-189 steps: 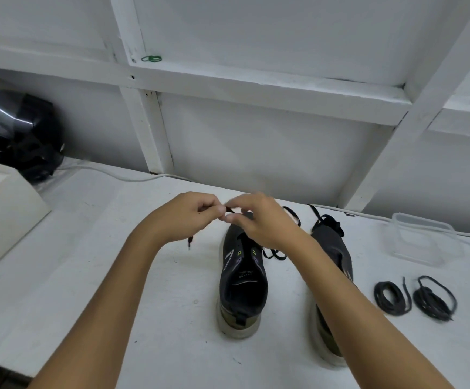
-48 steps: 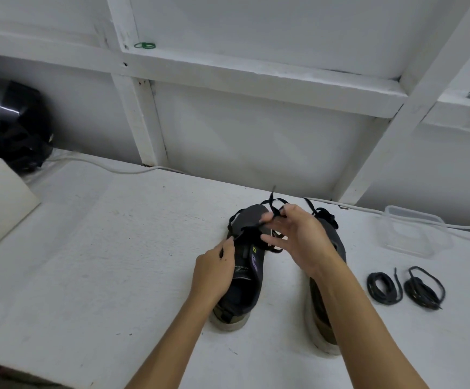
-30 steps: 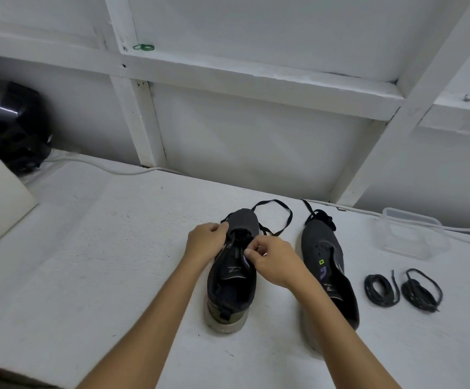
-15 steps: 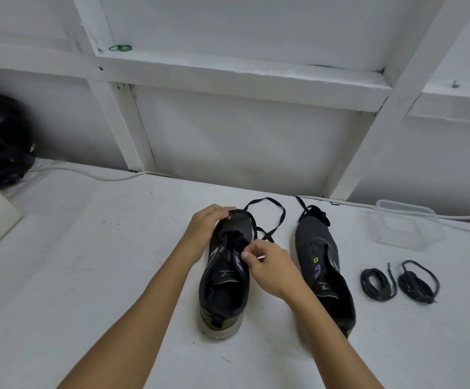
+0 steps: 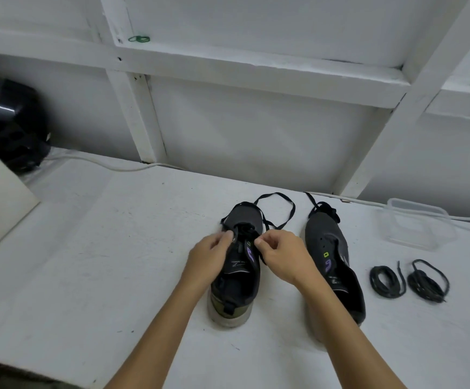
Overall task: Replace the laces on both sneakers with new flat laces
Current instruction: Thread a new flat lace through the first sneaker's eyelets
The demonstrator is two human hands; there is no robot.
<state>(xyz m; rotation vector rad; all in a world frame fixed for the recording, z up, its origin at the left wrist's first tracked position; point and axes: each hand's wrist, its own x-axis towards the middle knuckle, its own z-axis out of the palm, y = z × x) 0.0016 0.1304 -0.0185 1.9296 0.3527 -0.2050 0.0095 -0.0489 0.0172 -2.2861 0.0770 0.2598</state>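
Lace (image 5: 273, 211) pinched between both hands

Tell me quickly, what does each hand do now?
Left hand: pinches the flat lace at the left sneaker.
Right hand: pinches the same lace.

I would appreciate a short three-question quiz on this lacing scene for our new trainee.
1. True or false: both hands are working at the left sneaker.
2. Multiple choice: the two coiled laces lie A) left of both sneakers, B) between the sneakers, C) right of the right sneaker.
3. Fill in: behind the coiled laces stands a clear plastic ______.

Key
1. True: the left hand and right hand each pinch the flat lace at the eyelets.
2. C.
3. Container, on the table.
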